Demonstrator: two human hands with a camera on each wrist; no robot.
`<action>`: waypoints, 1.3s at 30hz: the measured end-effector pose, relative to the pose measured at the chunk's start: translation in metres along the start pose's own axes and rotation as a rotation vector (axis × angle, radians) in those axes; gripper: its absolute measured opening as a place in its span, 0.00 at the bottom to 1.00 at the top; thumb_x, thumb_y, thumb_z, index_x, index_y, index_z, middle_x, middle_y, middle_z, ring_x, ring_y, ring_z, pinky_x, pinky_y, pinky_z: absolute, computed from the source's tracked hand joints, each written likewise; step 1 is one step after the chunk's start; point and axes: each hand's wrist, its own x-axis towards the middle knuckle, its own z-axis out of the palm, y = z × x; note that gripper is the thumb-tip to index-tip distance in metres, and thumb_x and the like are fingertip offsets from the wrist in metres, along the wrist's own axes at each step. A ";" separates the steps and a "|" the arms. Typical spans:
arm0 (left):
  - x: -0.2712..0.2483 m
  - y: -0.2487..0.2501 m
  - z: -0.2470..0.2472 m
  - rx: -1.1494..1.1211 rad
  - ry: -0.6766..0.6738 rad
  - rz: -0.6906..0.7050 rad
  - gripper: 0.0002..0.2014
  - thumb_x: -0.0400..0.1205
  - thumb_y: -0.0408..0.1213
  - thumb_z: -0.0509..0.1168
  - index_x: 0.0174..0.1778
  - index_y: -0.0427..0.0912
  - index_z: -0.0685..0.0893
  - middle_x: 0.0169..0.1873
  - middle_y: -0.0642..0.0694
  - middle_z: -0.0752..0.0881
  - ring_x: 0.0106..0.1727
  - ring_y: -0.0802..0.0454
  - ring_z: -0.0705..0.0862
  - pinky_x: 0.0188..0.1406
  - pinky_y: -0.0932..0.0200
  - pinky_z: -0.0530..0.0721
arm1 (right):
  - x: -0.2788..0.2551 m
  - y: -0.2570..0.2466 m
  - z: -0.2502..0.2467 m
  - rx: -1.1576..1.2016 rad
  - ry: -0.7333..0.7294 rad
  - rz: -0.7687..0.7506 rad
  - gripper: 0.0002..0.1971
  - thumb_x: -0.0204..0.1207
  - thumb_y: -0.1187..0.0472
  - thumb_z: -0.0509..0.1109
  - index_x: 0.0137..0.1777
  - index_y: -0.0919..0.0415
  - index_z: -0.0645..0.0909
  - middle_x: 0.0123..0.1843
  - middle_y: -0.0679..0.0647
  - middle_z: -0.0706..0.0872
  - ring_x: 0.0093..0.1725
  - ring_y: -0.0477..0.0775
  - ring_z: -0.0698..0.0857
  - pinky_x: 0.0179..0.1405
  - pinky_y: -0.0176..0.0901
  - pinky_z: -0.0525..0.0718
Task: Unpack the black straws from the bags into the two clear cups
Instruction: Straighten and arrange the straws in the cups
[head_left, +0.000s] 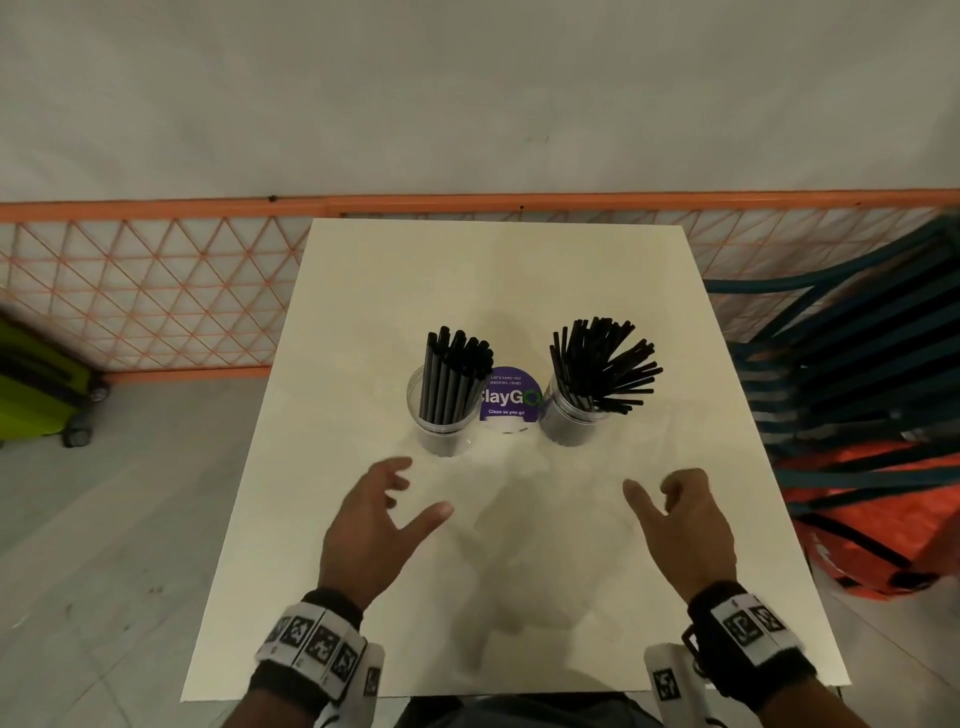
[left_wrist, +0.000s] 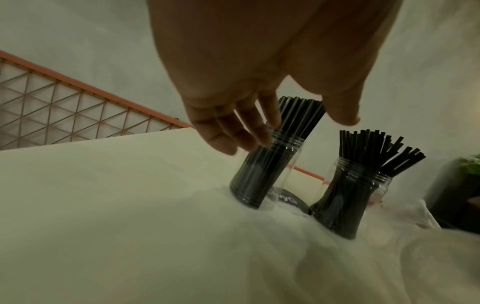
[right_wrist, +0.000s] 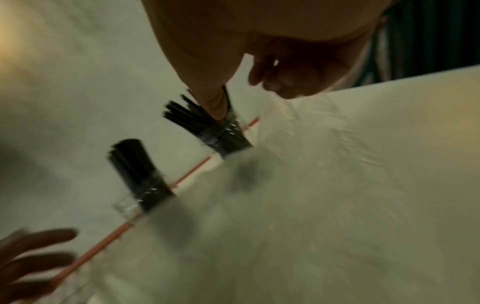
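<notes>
R hand (right_wrist: 272, 67) above table (right_wrist: 363, 164); 2 straw-filled cups (right_wrist: 145, 193), blurry.

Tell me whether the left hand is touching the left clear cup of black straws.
Apart. The head view shows bare white table between the left hand and the left clear cup of black straws.

Black straws (head_left: 454, 379) fill clear cups (head_left: 441, 431) on a white table (head_left: 363, 312), beside a purple sticker (head_left: 506, 402).

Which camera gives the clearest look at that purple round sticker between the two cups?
The head view: the purple sticker faces up, its lettering mostly readable. The left wrist view shows only a dark sliver behind the cups; the right wrist view doesn't show it clearly.
</notes>
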 end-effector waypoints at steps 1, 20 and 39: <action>0.009 0.006 -0.002 -0.007 0.037 0.013 0.39 0.65 0.64 0.77 0.71 0.60 0.73 0.57 0.61 0.83 0.54 0.58 0.83 0.47 0.58 0.81 | -0.002 -0.010 -0.003 -0.009 -0.033 -0.139 0.16 0.74 0.42 0.73 0.44 0.48 0.70 0.36 0.47 0.81 0.34 0.53 0.82 0.38 0.49 0.81; 0.150 0.044 0.025 0.161 0.065 0.310 0.50 0.55 0.65 0.79 0.72 0.48 0.73 0.66 0.47 0.84 0.75 0.37 0.75 0.72 0.31 0.73 | 0.026 -0.151 0.050 -0.098 -0.216 -0.809 0.34 0.81 0.48 0.66 0.84 0.55 0.59 0.83 0.51 0.66 0.79 0.51 0.70 0.73 0.48 0.77; 0.144 0.046 0.028 0.263 0.039 0.354 0.39 0.66 0.61 0.61 0.74 0.48 0.72 0.72 0.50 0.80 0.85 0.42 0.62 0.84 0.31 0.52 | 0.039 -0.167 0.094 -0.270 -0.245 -0.764 0.46 0.79 0.34 0.61 0.86 0.64 0.50 0.87 0.63 0.57 0.86 0.60 0.58 0.83 0.54 0.63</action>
